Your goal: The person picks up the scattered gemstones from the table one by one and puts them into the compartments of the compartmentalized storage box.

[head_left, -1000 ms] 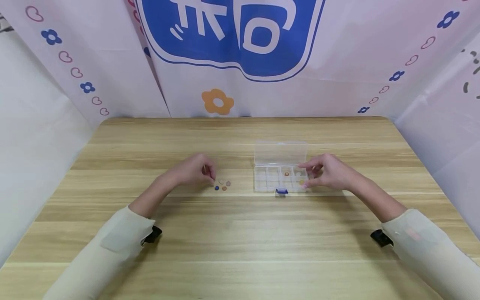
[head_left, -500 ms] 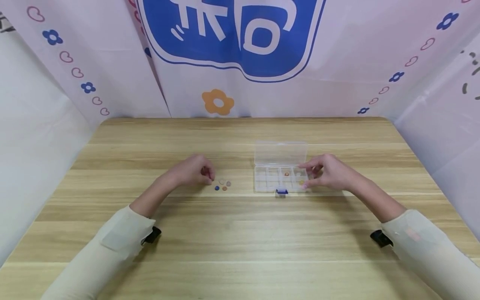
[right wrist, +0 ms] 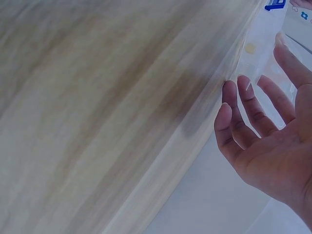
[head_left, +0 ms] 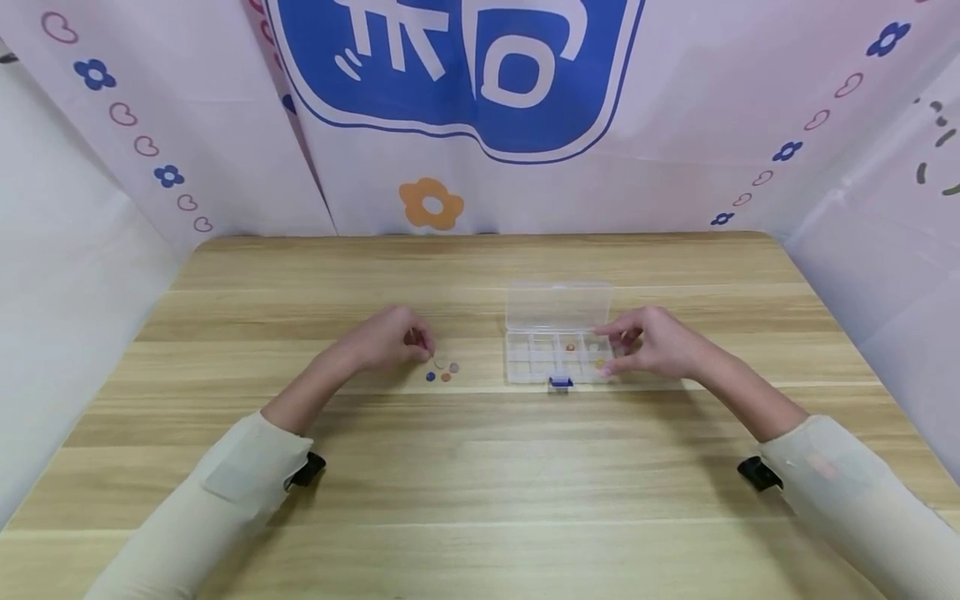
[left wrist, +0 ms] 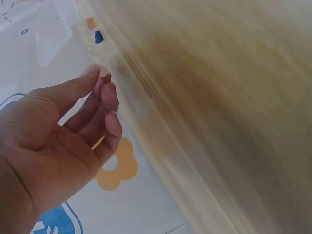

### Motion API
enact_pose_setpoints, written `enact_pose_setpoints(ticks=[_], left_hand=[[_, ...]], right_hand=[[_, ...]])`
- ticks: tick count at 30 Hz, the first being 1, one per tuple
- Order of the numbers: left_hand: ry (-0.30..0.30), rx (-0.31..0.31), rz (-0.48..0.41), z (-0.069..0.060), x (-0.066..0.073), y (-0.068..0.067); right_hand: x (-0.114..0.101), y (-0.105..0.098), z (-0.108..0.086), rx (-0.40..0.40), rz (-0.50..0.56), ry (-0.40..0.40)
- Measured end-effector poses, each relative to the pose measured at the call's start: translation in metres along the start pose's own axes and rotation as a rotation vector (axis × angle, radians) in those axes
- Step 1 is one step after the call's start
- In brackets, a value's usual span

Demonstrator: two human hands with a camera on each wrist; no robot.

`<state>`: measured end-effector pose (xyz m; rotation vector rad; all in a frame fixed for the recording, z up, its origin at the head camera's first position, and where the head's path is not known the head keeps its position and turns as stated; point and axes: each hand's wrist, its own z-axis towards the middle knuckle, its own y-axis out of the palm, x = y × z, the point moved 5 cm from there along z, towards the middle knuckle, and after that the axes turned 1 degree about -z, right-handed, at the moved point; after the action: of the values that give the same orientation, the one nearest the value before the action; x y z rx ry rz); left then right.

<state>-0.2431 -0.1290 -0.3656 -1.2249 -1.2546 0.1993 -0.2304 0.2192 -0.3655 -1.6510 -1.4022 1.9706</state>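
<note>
At the left, my left hand [head_left: 392,337] bends over the small pieces, thumb and index tips together in the left wrist view; whether a piece lies between them I cannot tell. Beside those fingertips lie a blue piece [head_left: 431,377], an orange piece [head_left: 446,377], a pale lilac one [head_left: 453,367] and a clear one [head_left: 439,364]. The clear divided box [head_left: 519,368] stands with its lid [head_left: 558,306] raised. My right hand [head_left: 654,343] grips its right end, thumb in front and fingers behind. An orange piece [head_left: 570,347] and a yellow piece [head_left: 600,364] sit in separate compartments.
The wooden table [head_left: 480,467] extends in front of the box and pieces. Behind its back edge hangs a white cloth [head_left: 660,192] with a blue emblem and an orange flower. Black bands [head_left: 760,473] show at both sleeve cuffs.
My left fingertips drew back slightly from the small pieces, then moved a little toward them again. My right hand keeps its place at the box.
</note>
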Motion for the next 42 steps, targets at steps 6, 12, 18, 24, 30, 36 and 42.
enact_pose_setpoints(ticks=[6,12,18,24,30,36,42], left_hand=[[-0.02,0.014,0.0,0.002,0.004,-0.001],[0.002,0.044,-0.013,0.006,0.009,0.001],[0.01,0.069,-0.062,0.009,0.016,0.003],[0.023,0.072,-0.082,0.012,0.022,0.005],[0.03,0.071,-0.106,0.016,0.026,0.006],[0.049,0.072,-0.133,0.02,0.031,0.008],[0.082,0.078,-0.114,0.025,0.038,0.01]], right_hand=[[0.0,-0.001,0.0,0.001,-0.01,0.013],[0.001,0.0,0.0,-0.005,-0.006,0.024],[0.003,0.0,0.0,0.002,-0.009,0.019],[0.002,0.0,0.0,0.004,-0.011,0.007],[0.001,-0.001,0.0,0.004,-0.012,0.017],[0.0,-0.001,0.001,0.007,-0.014,0.01],[0.002,0.0,0.001,0.009,-0.009,0.012]])
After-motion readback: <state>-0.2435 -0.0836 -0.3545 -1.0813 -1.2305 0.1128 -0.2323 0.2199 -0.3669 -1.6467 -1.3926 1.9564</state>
